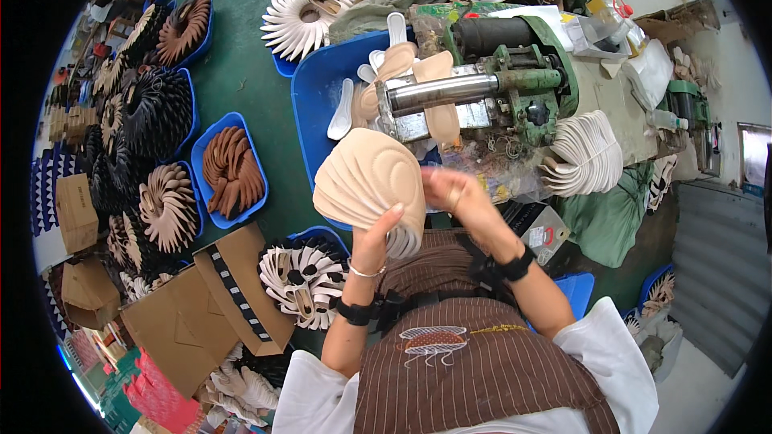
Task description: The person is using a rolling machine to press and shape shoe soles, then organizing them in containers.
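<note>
My left hand point(372, 245) grips a fanned stack of beige insoles point(362, 173) from below, its thumb lying over the lower front face. The insoles overlap like a hand of cards, with pale edges showing at the lower right. Beside the stack's right edge is my right hand point(466, 202), fingers apart and reaching toward the insoles; whether the fingertips touch them is hard to tell. Just beyond, a beige insole point(441, 100) lies under the steel roller point(442, 92) of a green machine point(535, 84). Loose beige and white insoles lie at the roller's left.
A large blue bin point(310, 104) stands left of the machine. On the bench at right sits a curved stack of white insoles point(585, 153). Blue tubs, one with brown insoles point(232, 173), line the green floor at left. An opened cardboard box point(189, 317) is at lower left.
</note>
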`<state>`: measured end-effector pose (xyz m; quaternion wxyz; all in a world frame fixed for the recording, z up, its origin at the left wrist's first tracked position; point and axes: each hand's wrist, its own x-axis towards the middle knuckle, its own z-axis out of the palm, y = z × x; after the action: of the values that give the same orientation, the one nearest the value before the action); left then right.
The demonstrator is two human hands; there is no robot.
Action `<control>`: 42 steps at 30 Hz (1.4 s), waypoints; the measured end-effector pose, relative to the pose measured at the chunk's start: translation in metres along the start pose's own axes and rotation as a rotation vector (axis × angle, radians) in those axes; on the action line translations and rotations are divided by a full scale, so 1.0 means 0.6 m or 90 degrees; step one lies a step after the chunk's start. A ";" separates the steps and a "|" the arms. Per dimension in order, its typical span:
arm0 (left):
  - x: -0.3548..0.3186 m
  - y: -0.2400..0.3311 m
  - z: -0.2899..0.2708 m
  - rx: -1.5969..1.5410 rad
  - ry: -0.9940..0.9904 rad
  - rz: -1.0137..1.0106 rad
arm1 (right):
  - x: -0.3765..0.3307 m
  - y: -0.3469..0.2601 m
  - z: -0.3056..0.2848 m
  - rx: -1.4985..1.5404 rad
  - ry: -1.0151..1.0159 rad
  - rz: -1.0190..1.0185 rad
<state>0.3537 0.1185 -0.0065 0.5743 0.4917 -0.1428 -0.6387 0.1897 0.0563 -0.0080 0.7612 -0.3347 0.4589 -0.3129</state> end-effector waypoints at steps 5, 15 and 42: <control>0.004 -0.020 0.029 0.136 0.039 0.088 | -0.043 0.014 0.015 -0.019 0.033 -0.117; 0.012 0.009 0.022 -0.161 -0.062 -0.026 | 0.072 0.017 -0.076 -0.029 0.295 -0.133; 0.013 -0.026 -0.004 -0.070 0.006 0.002 | -0.022 0.050 0.007 -0.032 0.090 -0.084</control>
<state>0.3471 0.1174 -0.0229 0.6024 0.4620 -0.1056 -0.6423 0.1935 0.0853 -0.0240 0.6962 -0.3604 0.4958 -0.3735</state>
